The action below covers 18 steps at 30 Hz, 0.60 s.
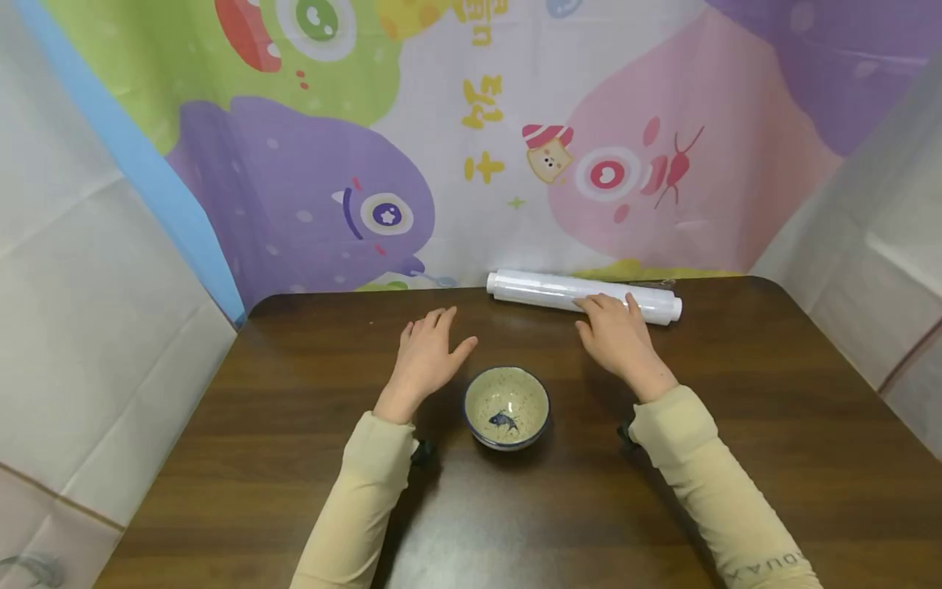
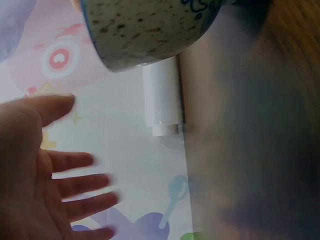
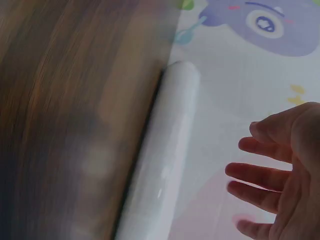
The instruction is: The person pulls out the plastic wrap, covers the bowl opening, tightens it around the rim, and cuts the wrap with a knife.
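A roll of plastic wrap (image 1: 537,288) lies along the table's far edge, its white core showing at both ends. My right hand (image 1: 616,337) hovers by its right half, fingers spread and holding nothing; in the right wrist view the fingers (image 3: 257,177) stand apart from the roll (image 3: 165,150). Nearer to me is a ceramic bowl (image 1: 508,406) with a blue rim and a blue fish painted inside. Beyond it to the left, my left hand (image 1: 423,356) is in the air with fingers spread. Speckles and blue marks cover the bowl's outside (image 2: 150,32) in the left wrist view.
The dark wooden table (image 1: 243,458) has rounded far corners. Behind it hangs a cloth (image 1: 456,237) printed with cartoon monsters. Pale tiled walls (image 1: 96,327) close in on the left and right. A thin dark item (image 1: 655,284) lies behind the roll's right end.
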### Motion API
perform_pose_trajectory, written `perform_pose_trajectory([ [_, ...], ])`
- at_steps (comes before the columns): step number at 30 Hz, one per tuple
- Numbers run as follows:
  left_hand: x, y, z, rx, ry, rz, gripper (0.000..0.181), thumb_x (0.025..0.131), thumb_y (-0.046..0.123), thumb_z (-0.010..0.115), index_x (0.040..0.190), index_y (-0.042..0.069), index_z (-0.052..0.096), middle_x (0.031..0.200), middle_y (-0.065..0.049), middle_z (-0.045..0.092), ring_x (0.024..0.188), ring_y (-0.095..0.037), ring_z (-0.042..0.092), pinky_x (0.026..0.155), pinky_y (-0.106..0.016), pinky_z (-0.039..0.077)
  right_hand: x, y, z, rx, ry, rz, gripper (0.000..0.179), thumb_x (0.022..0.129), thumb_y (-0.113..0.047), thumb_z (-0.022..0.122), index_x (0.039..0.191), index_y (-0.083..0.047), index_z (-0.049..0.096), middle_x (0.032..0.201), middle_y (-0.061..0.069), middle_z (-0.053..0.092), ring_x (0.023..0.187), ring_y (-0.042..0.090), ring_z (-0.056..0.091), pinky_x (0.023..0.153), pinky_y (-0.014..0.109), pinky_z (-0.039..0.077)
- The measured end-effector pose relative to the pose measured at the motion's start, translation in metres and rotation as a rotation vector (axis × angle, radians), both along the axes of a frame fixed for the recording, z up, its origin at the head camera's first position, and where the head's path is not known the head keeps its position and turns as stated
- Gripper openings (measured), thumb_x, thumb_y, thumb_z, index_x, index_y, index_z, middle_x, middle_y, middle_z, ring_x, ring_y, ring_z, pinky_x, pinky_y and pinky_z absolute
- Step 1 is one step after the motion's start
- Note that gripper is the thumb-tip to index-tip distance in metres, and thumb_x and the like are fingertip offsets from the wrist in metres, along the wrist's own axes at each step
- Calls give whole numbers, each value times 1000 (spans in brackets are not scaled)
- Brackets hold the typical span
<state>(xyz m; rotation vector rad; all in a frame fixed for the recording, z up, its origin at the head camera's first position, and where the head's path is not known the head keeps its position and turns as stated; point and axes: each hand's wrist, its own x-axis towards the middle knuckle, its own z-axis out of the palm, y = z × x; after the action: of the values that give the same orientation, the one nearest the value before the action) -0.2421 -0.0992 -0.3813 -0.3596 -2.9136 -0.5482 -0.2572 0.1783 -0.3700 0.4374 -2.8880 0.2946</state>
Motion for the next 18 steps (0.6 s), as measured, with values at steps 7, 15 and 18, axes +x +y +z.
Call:
perform_pose_trajectory([
  [7, -6, 1, -3, -33, -43, -58, 25, 89, 29, 56, 101, 8, 64, 97, -8, 64, 88, -24, 60, 78, -41, 48, -24, 15, -5, -21, 56, -9, 23, 89, -15, 49, 102, -4, 64, 94, 14, 62, 81, 32, 60, 67, 46, 46],
  [15, -18, 4, -7, -36, -130, -156, 25, 89, 28, 55, 103, 9, 63, 95, -5, 63, 82, -18, 59, 73, -36, 49, -50, 29, -6, 8, 94, -26, 18, 84, -14, 54, 95, -4, 65, 92, 15, 62, 84, 36, 59, 69, 49, 45],
  [18, -22, 6, -9, -34, -164, -178, 27, 90, 29, 55, 106, 9, 62, 98, -5, 63, 84, -18, 59, 75, -36, 49, -59, 34, -7, 22, 107, -33, 21, 83, -15, 57, 100, -3, 63, 96, 18, 61, 89, 38, 57, 73, 51, 44],
])
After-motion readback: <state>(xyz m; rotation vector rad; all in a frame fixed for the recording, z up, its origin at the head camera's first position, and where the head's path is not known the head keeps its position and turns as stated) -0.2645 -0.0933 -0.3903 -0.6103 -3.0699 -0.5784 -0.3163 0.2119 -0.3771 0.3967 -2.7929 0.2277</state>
